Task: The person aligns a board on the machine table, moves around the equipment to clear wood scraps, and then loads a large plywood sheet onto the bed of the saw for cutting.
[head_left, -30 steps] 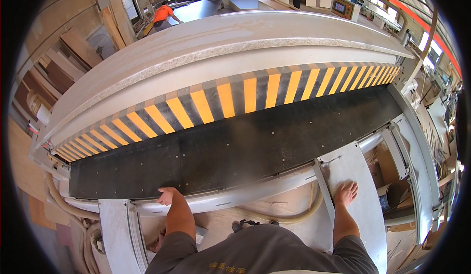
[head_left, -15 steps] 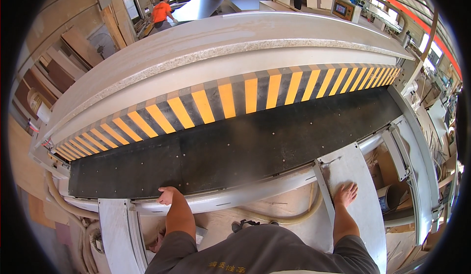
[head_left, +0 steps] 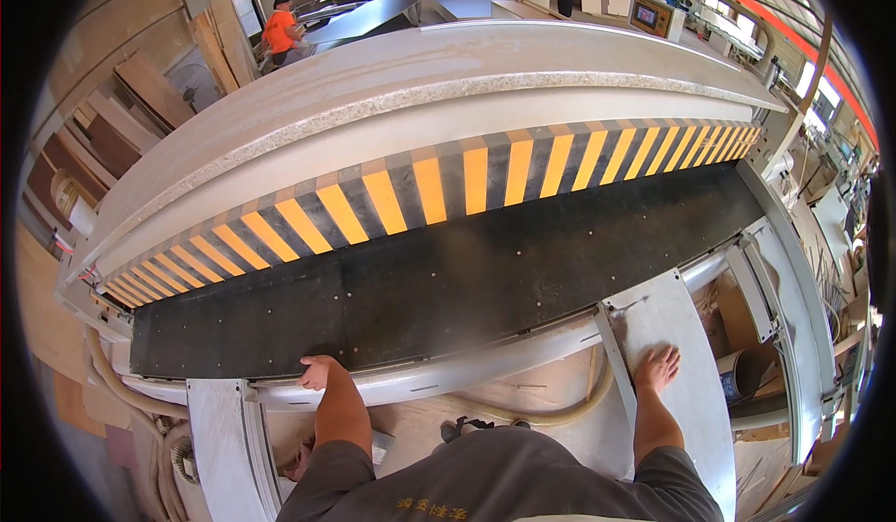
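A long black machine bed (head_left: 392, 298) with small pale dots stretches across in front of me. My left hand (head_left: 320, 373) rests at its front edge, the fingers curled over the edge and partly hidden. My right hand (head_left: 657, 369) lies flat on a grey metal support table (head_left: 686, 429) that juts toward me on the right, its fingers spread and holding nothing. Behind the bed runs a beam with yellow and black stripes (head_left: 429, 190). On top of that beam sits a broad pale board or cover (head_left: 448, 55).
A second grey support table (head_left: 219, 447) juts out at the left, beside ribbed hoses (head_left: 168, 466). A bucket (head_left: 742, 374) stands at the right under the frame. Far back, a person in orange (head_left: 280, 32) stands by a dark sheet (head_left: 369, 20); a control screen (head_left: 651, 16) is at the right.
The person in orange at the back has shifted left and straightened up from the dark sheet. Both my hands have stayed in place.
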Action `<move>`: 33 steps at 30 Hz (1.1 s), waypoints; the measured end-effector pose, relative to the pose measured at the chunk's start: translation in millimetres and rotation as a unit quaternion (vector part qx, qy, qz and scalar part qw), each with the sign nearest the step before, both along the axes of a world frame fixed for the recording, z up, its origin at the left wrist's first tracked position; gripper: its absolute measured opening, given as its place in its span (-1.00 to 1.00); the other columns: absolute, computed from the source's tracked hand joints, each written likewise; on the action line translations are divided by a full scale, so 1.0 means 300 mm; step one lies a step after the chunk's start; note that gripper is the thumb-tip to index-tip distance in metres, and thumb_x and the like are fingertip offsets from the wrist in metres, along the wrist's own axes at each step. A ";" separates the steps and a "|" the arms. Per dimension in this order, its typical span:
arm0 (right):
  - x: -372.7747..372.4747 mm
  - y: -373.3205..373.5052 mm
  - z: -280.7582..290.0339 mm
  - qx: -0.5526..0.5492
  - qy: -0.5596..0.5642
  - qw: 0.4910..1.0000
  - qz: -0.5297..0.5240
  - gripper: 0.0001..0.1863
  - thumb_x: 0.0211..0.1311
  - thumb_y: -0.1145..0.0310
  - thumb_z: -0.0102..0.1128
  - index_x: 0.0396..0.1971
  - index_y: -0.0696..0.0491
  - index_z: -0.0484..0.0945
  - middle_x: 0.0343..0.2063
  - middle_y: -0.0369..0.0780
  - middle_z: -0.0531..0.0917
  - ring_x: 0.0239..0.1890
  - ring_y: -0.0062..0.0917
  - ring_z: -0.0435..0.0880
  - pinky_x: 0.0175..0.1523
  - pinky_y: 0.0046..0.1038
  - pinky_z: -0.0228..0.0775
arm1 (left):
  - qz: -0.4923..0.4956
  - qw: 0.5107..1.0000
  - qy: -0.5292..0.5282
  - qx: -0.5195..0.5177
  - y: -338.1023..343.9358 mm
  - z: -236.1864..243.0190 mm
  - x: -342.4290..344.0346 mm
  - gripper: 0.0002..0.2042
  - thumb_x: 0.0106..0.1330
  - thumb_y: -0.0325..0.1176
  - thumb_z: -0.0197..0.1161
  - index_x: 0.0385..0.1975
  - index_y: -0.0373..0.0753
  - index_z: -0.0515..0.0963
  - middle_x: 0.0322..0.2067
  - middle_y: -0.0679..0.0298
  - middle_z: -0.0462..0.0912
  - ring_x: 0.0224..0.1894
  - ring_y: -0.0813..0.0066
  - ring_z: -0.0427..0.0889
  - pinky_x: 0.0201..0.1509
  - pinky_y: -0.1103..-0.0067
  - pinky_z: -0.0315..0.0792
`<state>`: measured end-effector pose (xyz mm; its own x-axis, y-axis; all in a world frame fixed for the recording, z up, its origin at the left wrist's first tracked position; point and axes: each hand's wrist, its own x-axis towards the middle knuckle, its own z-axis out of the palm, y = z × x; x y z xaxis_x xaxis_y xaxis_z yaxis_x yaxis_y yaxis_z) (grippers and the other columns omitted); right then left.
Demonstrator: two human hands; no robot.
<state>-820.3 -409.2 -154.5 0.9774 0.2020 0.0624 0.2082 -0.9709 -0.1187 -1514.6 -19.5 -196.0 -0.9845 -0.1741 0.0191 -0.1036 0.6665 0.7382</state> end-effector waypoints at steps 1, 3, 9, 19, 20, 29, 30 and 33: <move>0.000 0.000 0.001 0.000 -0.001 1.000 0.001 -0.25 0.52 -0.07 -0.09 0.53 0.07 0.15 0.58 -0.12 0.12 0.63 -0.25 -0.02 0.65 -0.14 -0.20 | 0.000 1.000 0.000 0.000 -0.001 0.002 0.001 -0.20 0.39 0.05 0.21 0.42 -0.46 0.19 0.17 -0.22 0.49 0.11 -0.28 0.57 0.15 0.00 0.50; -0.004 0.000 0.005 -0.001 -0.001 1.000 0.001 -0.25 0.52 -0.07 -0.09 0.53 0.07 0.15 0.58 -0.12 0.13 0.63 -0.25 -0.02 0.65 -0.14 -0.20 | -0.006 1.000 -0.009 0.003 -0.004 0.007 0.001 -0.20 0.39 0.05 0.21 0.43 -0.46 0.17 0.16 -0.23 0.49 0.10 -0.28 0.57 0.14 0.00 0.50; 0.000 0.002 -0.008 -0.003 -0.012 1.000 0.006 -0.26 0.53 -0.07 -0.08 0.53 0.04 0.15 0.57 -0.14 0.15 0.63 -0.27 -0.01 0.64 -0.18 -0.21 | -0.007 1.000 -0.013 0.006 -0.010 0.015 -0.010 -0.24 0.39 0.03 0.21 0.38 -0.47 0.20 0.14 -0.23 0.50 0.10 -0.29 0.58 0.11 -0.02 0.50; -0.002 0.002 -0.001 -0.003 -0.002 1.000 -0.001 -0.26 0.54 -0.07 -0.10 0.55 0.03 0.13 0.58 -0.16 0.13 0.63 -0.28 -0.03 0.65 -0.17 -0.23 | -0.001 0.999 -0.026 0.024 -0.014 0.053 0.020 -0.25 0.39 0.02 0.21 0.37 -0.46 0.22 0.17 -0.25 0.49 0.15 -0.30 0.54 0.18 -0.03 0.46; -0.001 -0.001 -0.003 -0.004 -0.002 1.000 -0.002 -0.26 0.54 -0.07 -0.10 0.55 0.03 0.13 0.58 -0.16 0.13 0.63 -0.28 -0.03 0.65 -0.17 -0.23 | -0.006 0.999 -0.032 0.023 -0.016 0.056 0.023 -0.25 0.39 0.02 0.21 0.38 -0.46 0.21 0.18 -0.24 0.48 0.15 -0.30 0.54 0.19 -0.03 0.46; 0.008 -0.005 -0.018 -0.002 -0.011 1.000 0.000 -0.26 0.53 -0.07 -0.10 0.54 0.05 0.15 0.58 -0.14 0.14 0.63 -0.27 -0.01 0.65 -0.16 -0.20 | -0.001 1.000 -0.023 0.014 -0.009 0.035 0.011 -0.22 0.40 0.04 0.21 0.41 -0.46 0.20 0.20 -0.24 0.48 0.16 -0.29 0.54 0.19 -0.01 0.47; 0.009 -0.006 -0.018 -0.002 -0.010 1.000 -0.001 -0.26 0.53 -0.07 -0.11 0.54 0.06 0.15 0.58 -0.14 0.13 0.63 -0.27 -0.01 0.65 -0.16 -0.20 | 0.000 1.000 -0.021 0.014 -0.008 0.033 0.011 -0.22 0.40 0.04 0.21 0.41 -0.45 0.20 0.19 -0.24 0.48 0.15 -0.29 0.54 0.18 -0.01 0.48; 0.004 -0.007 -0.009 -0.006 -0.007 1.000 -0.002 -0.25 0.54 -0.08 -0.12 0.54 0.06 0.15 0.58 -0.14 0.12 0.63 -0.27 -0.02 0.65 -0.16 -0.20 | -0.005 1.000 -0.019 0.012 -0.009 0.032 0.018 -0.22 0.39 0.05 0.21 0.40 -0.45 0.20 0.18 -0.24 0.49 0.14 -0.29 0.55 0.17 -0.01 0.48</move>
